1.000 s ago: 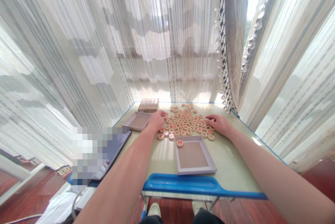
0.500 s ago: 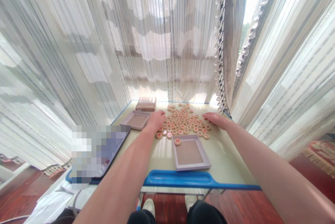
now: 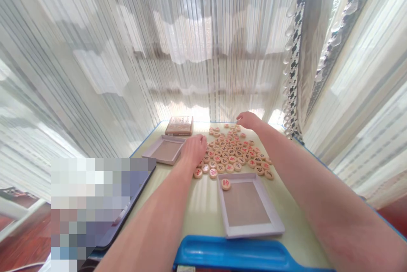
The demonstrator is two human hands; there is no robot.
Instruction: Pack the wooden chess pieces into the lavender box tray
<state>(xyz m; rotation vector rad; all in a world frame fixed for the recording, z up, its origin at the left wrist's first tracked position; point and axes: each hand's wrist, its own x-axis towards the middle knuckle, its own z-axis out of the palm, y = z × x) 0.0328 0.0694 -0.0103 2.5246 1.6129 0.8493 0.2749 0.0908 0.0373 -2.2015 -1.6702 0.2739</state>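
Note:
Many round wooden xiangqi pieces (image 3: pixel 229 152), marked in red and black, lie in a loose spread on the pale tabletop. My left hand (image 3: pixel 194 149) rests at the left edge of this spread, its fingers bent and mostly hidden behind its back. At the far edge, my right hand (image 3: pixel 248 120) is beside the rearmost pieces, fingers extended and angled down to the left, with nothing visible in them. One red-marked piece (image 3: pixel 225 184) lies inside the shallow box tray (image 3: pixel 276 221) close to me, at its far left corner.
Left of my left hand lies another shallow box part (image 3: pixel 149 153), with a closed, printed box (image 3: pixel 179 125) behind it. A dark-edged tablet (image 3: pixel 140 195), partly pixelated, lies at front left. A blue trough (image 3: pixel 235 253) lines the near edge. Striped curtains (image 3: pixel 190 72) hang behind.
My right hand has moved from the right side of the pieces to their far edge. My left hand stays at the left side. The view has come closer to the table.

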